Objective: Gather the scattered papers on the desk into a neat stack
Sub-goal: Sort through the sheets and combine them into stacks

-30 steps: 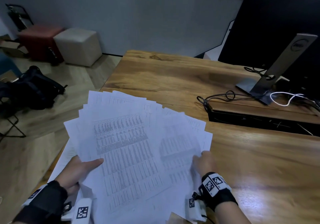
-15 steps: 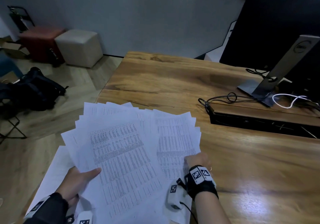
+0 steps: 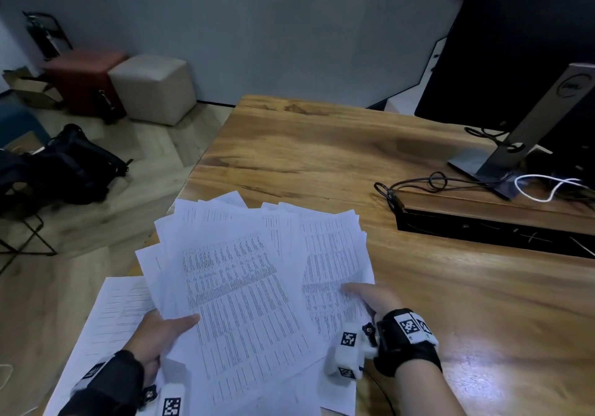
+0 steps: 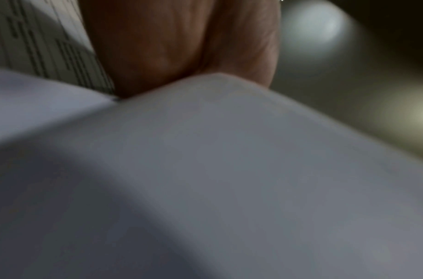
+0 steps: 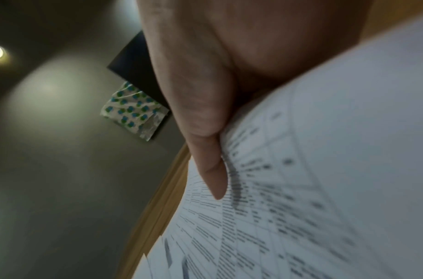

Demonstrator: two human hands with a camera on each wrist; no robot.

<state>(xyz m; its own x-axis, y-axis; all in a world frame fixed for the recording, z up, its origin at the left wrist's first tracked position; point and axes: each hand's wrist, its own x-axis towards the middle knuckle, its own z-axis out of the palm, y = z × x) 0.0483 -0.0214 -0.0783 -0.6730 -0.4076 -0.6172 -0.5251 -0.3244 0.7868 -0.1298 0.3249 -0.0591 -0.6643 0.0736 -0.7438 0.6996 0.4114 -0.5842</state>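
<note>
The thumb of the left hand (image 3: 154,335) is laid flat across the top printed sheet, and the remaining fingers are hidden beneath the paper, so the lower left edge of the fan is pinched. The thumb of the right hand (image 3: 373,299) is pressed onto the rightmost sheet, as is confirmed in the right wrist view, where the sheet is seen curving away beneath it; the lower right corner is pinched in the same manner.

Between the two hands a fanned bundle of white printed paper sheets (image 3: 251,270), covered in dense tables, is held low over the near left corner of the brown wooden desk (image 3: 322,148). One further sheet (image 3: 109,316) is seen beneath the left wrist, overhanging the desk edge; whether it is gripped cannot be told.

The sheets are judged to be light, thin and limp, and prone to sliding over one another. A hold at one corner only is likely to let the fan droop or shed sheets. Both long side edges are best taken, the grip loosened, and the bundle tapped on edge against the desk for squaring.

A black monitor on a grey stand (image 3: 528,119) and looped cables (image 3: 434,180) are situated well apart, at the far right.
</note>
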